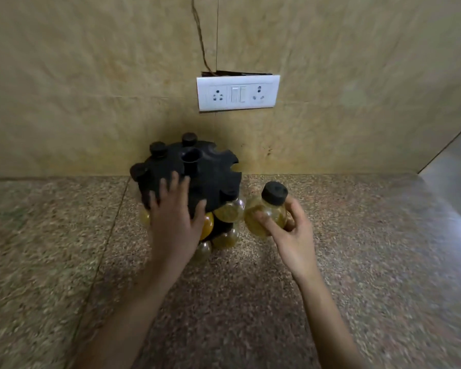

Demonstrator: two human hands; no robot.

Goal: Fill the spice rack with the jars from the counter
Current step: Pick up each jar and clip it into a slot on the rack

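Note:
A round black spice rack [210, 166] stands on the speckled counter against the wall. Several black-capped jars hang in the notches round its top, and more jars [225, 239] of yellow and orange spice sit in its lower tier. My left hand [175, 217] rests flat on the rack's top with fingers spread. Just right of the rack, my right hand [288, 230] grips a clear jar [266, 209] of yellowish spice with a black cap, held upright above the counter. Empty notches show on the rack's right and far side.
The granite counter [357, 249] stretches left, right and towards me. A tiled wall rises behind the rack with a white socket and switch plate [237, 93]. The counter's right edge [450, 209] drops off at the far right.

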